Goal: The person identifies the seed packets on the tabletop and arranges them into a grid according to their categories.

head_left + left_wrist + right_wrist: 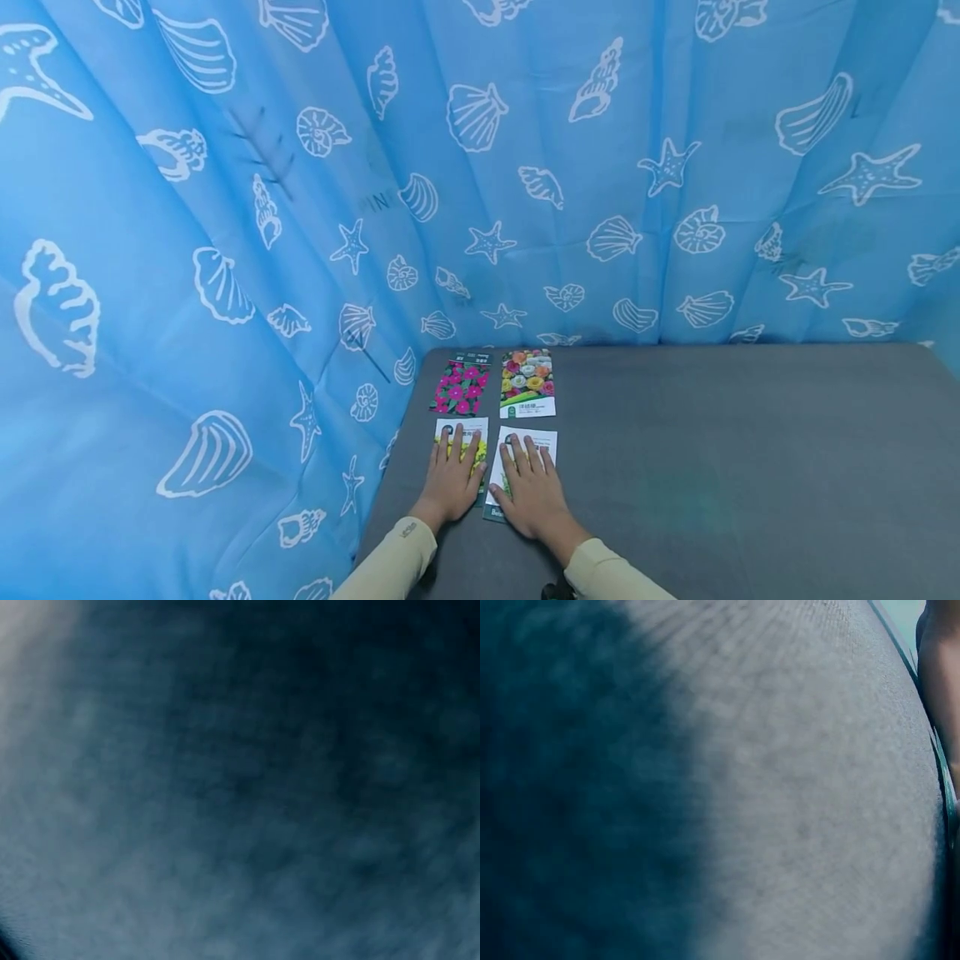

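My left hand [450, 482] lies flat, fingers straight, on a seed packet with yellow flowers [482, 452] at the left part of the table. Beside it my right hand [536, 493] rests the same way, thumb spread, on a mostly white seed packet [551, 442] with a dark green lower edge. Both hands cover much of these packets. Just beyond the fingertips lie a packet with pink flowers [460, 387] and one with multicoloured flowers [528, 383]. The left wrist view is only dark blur; a sliver of the hand [941, 697] shows in the right wrist view.
The dark grey table [712, 467] stretches far to the right. A blue curtain with white seashells [480, 242] hangs along its back and left edges. Something small and black [557, 590] sits by the right sleeve at the bottom.
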